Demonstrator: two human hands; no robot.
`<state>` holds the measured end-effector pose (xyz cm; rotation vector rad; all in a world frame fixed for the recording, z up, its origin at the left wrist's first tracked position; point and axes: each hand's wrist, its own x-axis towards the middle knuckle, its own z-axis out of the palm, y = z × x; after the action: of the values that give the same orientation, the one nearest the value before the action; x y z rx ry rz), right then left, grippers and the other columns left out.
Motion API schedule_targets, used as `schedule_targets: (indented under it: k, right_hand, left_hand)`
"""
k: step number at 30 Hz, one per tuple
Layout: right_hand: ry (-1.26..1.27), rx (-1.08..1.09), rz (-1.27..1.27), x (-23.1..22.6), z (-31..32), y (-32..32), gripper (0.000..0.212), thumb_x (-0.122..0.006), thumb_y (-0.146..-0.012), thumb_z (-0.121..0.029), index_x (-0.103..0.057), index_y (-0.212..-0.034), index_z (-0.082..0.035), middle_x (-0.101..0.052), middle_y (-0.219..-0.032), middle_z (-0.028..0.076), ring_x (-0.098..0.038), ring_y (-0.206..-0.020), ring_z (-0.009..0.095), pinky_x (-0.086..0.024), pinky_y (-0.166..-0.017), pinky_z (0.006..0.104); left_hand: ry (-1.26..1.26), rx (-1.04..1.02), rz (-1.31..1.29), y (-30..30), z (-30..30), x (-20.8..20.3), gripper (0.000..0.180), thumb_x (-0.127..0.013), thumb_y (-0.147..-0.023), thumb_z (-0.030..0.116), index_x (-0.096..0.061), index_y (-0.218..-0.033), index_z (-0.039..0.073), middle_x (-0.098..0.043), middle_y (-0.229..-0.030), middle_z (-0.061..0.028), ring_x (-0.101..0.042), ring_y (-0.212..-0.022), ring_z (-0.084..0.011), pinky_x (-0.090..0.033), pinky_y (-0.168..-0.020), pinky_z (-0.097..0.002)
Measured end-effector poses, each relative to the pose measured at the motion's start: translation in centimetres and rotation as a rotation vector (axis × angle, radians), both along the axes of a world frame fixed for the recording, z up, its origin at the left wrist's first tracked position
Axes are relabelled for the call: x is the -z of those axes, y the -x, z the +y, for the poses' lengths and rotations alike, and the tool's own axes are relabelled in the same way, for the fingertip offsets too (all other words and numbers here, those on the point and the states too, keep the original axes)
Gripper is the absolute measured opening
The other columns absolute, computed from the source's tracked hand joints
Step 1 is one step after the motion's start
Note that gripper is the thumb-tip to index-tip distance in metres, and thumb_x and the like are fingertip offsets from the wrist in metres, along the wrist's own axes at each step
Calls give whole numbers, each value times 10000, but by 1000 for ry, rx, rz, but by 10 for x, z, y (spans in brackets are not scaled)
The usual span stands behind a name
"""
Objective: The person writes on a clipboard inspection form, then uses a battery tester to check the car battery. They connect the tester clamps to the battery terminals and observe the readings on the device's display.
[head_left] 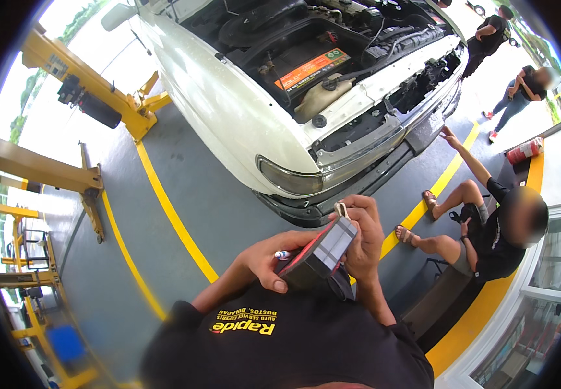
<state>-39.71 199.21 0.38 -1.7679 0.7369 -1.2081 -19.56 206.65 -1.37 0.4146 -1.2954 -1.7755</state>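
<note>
In front of my chest I hold a boxy black and red handheld device (322, 251) with a grey end face, tilted between both hands. My left hand (269, 260) is closed round its left side, the thumb along the near edge. A small white and blue pen-like tip (282, 255) sticks out beside that hand. My right hand (366, 241) grips the other side, fingers curled at the top next to a small metal loop (341, 209). What the device is, I cannot make out. Just beyond is a white car (222, 97) with its engine bay exposed and a battery (313, 70) inside.
A seated person (507, 220) at the right reaches toward the car's front bumper (358, 188). More people (520, 94) stand farther back. Yellow lift posts (92, 84) rise at the left. Yellow lines (177, 214) cross the grey floor, and a red fire extinguisher (525, 150) is at the right.
</note>
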Motion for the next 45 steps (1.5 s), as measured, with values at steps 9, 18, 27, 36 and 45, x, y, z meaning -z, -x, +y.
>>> schedule_targets:
  k: [9, 18, 27, 36, 45]
  right_hand:
    - [31, -64, 10, -1, -6, -1, 386, -428, -1108, -275, -660, -1160, 29, -609, -1186, 175, -600, -1110, 282, -468, -982, 384]
    - [85, -104, -19, -8, -13, -2, 349, -473, -1110, -294, -620, -1213, 5, -606, -1234, 187, -607, -1134, 311, -493, -971, 397]
    - [29, -261, -49, -11, -23, 5, 462, -512, -1093, -336, -560, -1397, 8, -573, -1356, 200, -578, -1245, 347, -450, -1055, 405]
    - [58, -120, 114, 20, -89, -20, 472, -525, -1068, -222, -489, -1511, -60, -515, -1478, 191, -488, -1392, 353, -375, -1160, 430]
    - [20, 77, 662, 17, -223, -103, 550, -531, -929, -69, -588, -1449, -241, -680, -903, 211, -673, -853, 375, -515, -770, 488]
  left_hand:
    - [-114, -169, 33, 4, 6, -25, 1004, -833, -642, 662, -604, -1298, -63, -620, -1230, -164, -612, -1108, -241, -467, -976, -358]
    - [-222, -174, 178, 16, 4, -28, 1107, -872, -613, 635, -499, -1396, -54, -631, -1192, -233, -624, -1124, -326, -520, -775, -301]
    - [-189, -408, 94, 16, 21, -8, 1061, -771, -549, 850, -649, -1157, -11, -615, -1129, -204, -622, -1092, -284, -488, -763, -238]
    - [-92, -322, 324, -58, 41, 20, 725, -748, -705, 542, -631, -1109, -49, -594, -1114, -300, -599, -894, -268, -489, -668, -280]
    - [-193, -244, 822, -184, 53, 46, 217, -644, -912, 102, -627, -1037, -74, -603, -1009, -344, -550, -633, -268, -486, -540, -369]
